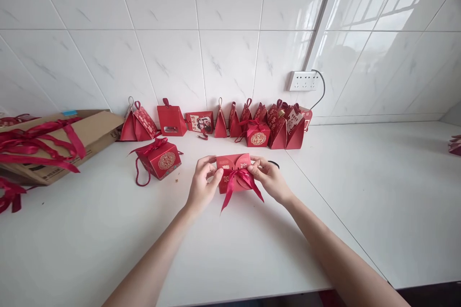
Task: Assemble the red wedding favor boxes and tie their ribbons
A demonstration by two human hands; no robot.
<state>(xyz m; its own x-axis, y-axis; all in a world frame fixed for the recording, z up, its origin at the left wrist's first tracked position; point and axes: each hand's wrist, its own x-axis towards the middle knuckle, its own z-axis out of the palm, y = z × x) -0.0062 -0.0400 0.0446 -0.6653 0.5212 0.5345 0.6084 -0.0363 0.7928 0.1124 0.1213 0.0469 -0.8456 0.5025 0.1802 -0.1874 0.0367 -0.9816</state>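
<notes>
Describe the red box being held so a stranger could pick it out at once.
On the white counter, in front of the row of red gift boxes against the tiled wall, look between the left hand and right hand. The box there is the only one held, with rounded top flaps and a dark red ribbon trailing down its front.

Cardboard box (93, 132) & its ribbons (36, 146) go off the left edge. Red thing (455, 145) at right edge is cut off, can't tell what. Ends of little red box (234, 165) hide behind left hand (202, 187) & right hand (269, 180). Its gold words (226, 180) too small to read.
</notes>
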